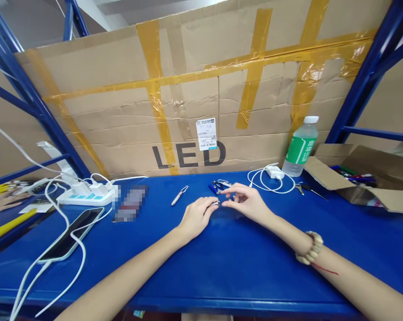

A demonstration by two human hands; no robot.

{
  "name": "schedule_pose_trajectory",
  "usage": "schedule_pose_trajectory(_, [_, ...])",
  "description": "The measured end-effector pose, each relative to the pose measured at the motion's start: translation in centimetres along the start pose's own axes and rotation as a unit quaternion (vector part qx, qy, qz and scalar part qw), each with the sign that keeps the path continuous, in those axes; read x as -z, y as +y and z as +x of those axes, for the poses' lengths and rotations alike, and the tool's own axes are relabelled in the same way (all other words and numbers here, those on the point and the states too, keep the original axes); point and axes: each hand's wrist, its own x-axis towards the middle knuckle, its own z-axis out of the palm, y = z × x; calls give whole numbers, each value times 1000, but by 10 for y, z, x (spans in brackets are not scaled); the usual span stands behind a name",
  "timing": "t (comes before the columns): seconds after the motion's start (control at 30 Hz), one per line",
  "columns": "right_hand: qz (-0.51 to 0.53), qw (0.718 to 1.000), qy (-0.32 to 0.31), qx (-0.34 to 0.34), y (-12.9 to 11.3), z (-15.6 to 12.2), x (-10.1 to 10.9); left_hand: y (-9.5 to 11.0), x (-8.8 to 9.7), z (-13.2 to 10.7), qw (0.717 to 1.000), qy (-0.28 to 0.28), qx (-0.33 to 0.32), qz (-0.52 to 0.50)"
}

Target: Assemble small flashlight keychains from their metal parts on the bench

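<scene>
My left hand (198,215) is closed around a small silver metal piece (216,203), its end poking out past the thumb and fingertips. Just to the right, my right hand (246,203) has its thumb and fingers curved, and a small dark thing (234,197) shows between them, too small to name. Behind the hands lie small blue metal tubes (214,188) and a silver one with a strap loop (224,183). Left of my left hand lies a slim silver tube, like a keychain penlight (177,199), with a loop at its far end.
A white power strip (87,195), a phone (72,234) and cables occupy the left. A water bottle (300,147), a charger (275,171), keys (300,189) and an open carton (358,189) stand right. Cardboard (188,102) walls the back; another person's hand (3,200) shows far left.
</scene>
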Motion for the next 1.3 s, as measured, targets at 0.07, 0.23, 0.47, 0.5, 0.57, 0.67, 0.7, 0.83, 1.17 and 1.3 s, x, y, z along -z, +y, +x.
schedule_pose_trajectory(0.07, [-78,993,10,86,1,-2,1,-1,-1,1,1000,-3,11,-13])
schedule_pose_trajectory(0.23, [-218,957,-2,191,5,-5,4,1,-1,2,998,-25,15,-48])
schedule_pose_trajectory(0.47, [-178,963,-25,201,5,-6,7,2,0,2,997,-46,-15,-67])
schedule_pose_trajectory(0.5, [-160,968,-31,191,5,-6,7,2,0,2,996,-52,-22,-66])
schedule_pose_trajectory(0.57, [-128,976,-36,171,5,-6,5,2,0,2,996,-63,-34,-60])
schedule_pose_trajectory(0.67, [-99,985,-28,139,6,-5,3,1,0,2,995,-77,-36,-52])
schedule_pose_trajectory(0.7, [-91,987,-28,127,5,-5,2,1,1,2,995,-79,-34,-52])
schedule_pose_trajectory(0.83, [-49,994,-38,93,1,-4,0,1,1,1,995,-81,-14,-63])
schedule_pose_trajectory(1.17, [-3,996,-88,-26,1,-9,-6,1,1,-3,994,-95,-42,-36])
schedule_pose_trajectory(1.3, [-32,995,-78,-54,-2,-11,-9,0,1,-5,994,-86,-57,-18])
